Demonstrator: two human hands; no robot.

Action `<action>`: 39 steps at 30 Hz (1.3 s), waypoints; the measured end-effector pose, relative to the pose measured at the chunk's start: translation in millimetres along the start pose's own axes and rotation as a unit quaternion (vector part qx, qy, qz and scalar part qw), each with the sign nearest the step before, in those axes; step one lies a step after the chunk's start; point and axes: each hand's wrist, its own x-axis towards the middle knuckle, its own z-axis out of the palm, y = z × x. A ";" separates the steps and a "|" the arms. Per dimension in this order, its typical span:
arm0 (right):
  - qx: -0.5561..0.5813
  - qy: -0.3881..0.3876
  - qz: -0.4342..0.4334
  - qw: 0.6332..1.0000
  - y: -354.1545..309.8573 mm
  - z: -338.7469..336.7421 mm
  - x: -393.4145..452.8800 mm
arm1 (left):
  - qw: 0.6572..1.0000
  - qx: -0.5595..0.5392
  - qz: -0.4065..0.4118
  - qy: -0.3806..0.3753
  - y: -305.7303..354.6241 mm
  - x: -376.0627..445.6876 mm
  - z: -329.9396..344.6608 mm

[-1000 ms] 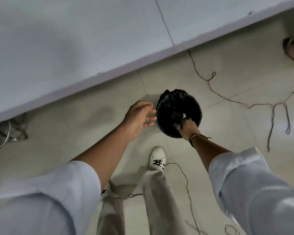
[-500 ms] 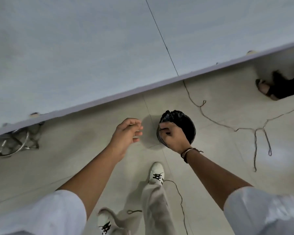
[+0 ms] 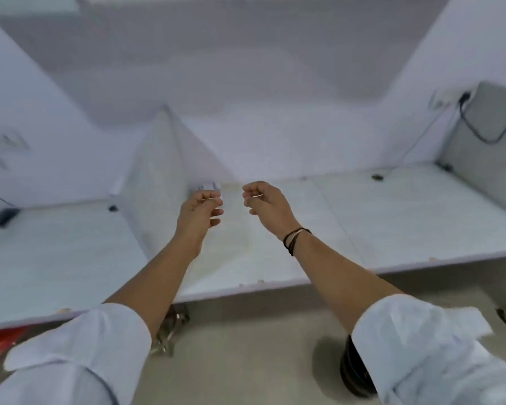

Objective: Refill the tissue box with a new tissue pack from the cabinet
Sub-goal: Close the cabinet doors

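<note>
Both my hands are raised over a white desk (image 3: 348,217). My left hand (image 3: 200,211) hangs with fingers loosely curled and holds nothing. Just behind its fingertips a small white object (image 3: 208,186) lies on the desk against the divider; it is too blurred to tell whether it is the tissue box. My right hand (image 3: 265,203), with dark bands at the wrist, is also loosely curled and empty, about a hand's width to the right of the left one. No cabinet or tissue pack is clearly in view.
An upright white divider (image 3: 155,171) splits the desk left of my hands. A grey bag (image 3: 491,135) with a black cable stands at the right wall. A dark flat device (image 3: 3,216) lies far left. The black-lined bin (image 3: 354,372) sits on the floor under my right arm.
The view has swung up from the floor to the desk. My right hand has left the bin's rim, and both hands have risen above the desk top.
</note>
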 end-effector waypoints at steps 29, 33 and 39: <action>0.025 0.256 -0.420 0.871 -308.0 -130.8 52.4 | 0.669 0.352 0.637 0.152 329.7 -23.3 21.2; -0.176 0.131 -0.466 0.857 -291.0 -97.6 84.1 | 0.488 0.539 0.652 0.213 327.6 -15.5 1.3; -0.272 0.078 -0.499 0.819 -286.0 0.6 149.2 | 0.443 0.655 0.552 0.267 317.6 37.3 -79.6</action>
